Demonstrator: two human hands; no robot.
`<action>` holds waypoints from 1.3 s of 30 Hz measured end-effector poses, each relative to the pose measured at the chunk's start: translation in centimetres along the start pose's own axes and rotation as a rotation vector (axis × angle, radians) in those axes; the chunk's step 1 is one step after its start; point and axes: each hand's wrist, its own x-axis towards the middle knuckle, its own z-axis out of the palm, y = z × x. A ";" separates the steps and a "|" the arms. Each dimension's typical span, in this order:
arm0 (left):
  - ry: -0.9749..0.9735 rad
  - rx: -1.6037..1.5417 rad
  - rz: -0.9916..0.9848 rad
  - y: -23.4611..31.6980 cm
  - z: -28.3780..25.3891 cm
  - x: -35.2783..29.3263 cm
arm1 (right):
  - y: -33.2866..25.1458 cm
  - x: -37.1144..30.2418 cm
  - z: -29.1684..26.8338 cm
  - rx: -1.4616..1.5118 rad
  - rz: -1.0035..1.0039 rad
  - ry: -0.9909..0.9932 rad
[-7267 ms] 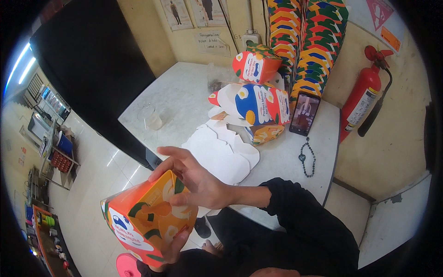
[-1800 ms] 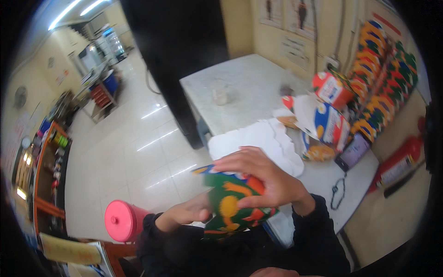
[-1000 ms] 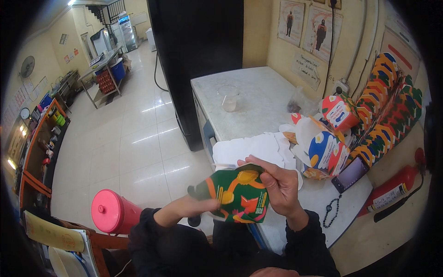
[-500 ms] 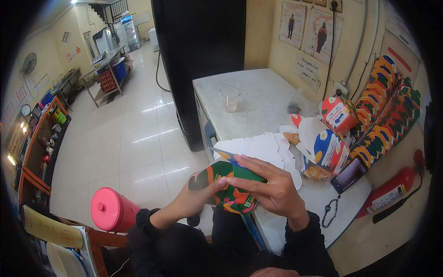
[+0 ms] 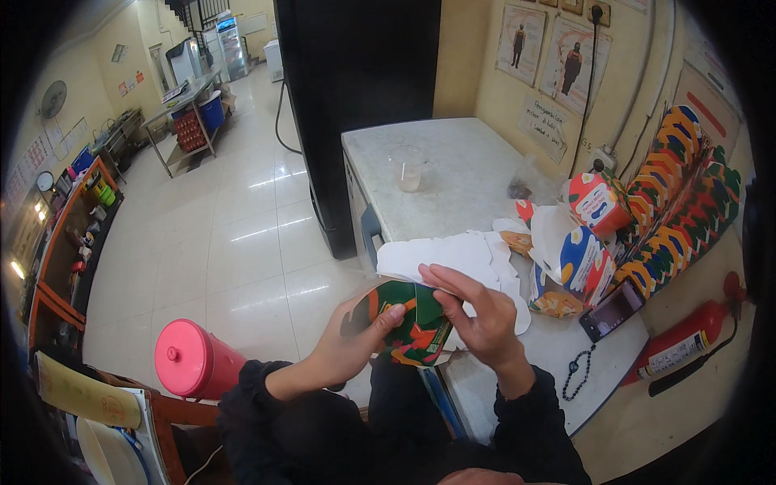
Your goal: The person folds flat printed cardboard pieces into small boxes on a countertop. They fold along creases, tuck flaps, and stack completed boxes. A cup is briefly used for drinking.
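A patterned green, red and orange paper food box (image 5: pixel 414 327), partly folded, is held above the table's near left edge. My left hand (image 5: pixel 354 335) grips its left side, thumb pressed on the printed face. At the box's upper right edge is my right hand (image 5: pixel 485 319), with the thumb against the panel and the fingers along its top; the fingertips' hold is partly hidden. Just beyond lie flat white box blanks (image 5: pixel 444 255) in an overlapping pile. Folded paper boxes (image 5: pixel 572 257) stand to the right of them.
Long stacks of patterned cartons (image 5: pixel 667 206) lean by the wall. A phone (image 5: pixel 614 309) and a bead strap (image 5: pixel 575 376) lie on the table (image 5: pixel 469 145) at right. A clear plastic cup (image 5: pixel 408 174) stands farther back. Beside the table are a fire extinguisher (image 5: pixel 683 343) and a pink bucket (image 5: pixel 198 360).
My right hand has drawn back from the box's front, its fingers now raised and bent at the upper right edge. More of the printed face shows. My left hand keeps its hold.
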 end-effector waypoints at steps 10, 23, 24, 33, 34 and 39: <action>-0.031 0.058 0.068 -0.4 -0.6 0.0 | 0.7 0.1 -0.5 -0.220 -0.357 0.068; 0.158 0.036 0.162 -0.9 0.1 -0.3 | 0.7 -0.4 0.7 -0.126 -0.212 0.055; 0.167 0.029 0.158 -0.9 0.1 -0.3 | 0.4 -0.3 0.7 -0.121 -0.198 0.055; 0.165 0.206 0.214 -0.6 0.5 -0.4 | 0.7 -0.6 1.8 0.161 -0.105 0.187; 0.172 0.216 0.221 -0.4 0.7 -0.5 | 0.8 -0.6 1.8 0.158 -0.101 0.180; 0.176 0.187 0.206 -0.6 0.7 -0.4 | 0.9 -0.5 1.8 0.173 -0.071 0.205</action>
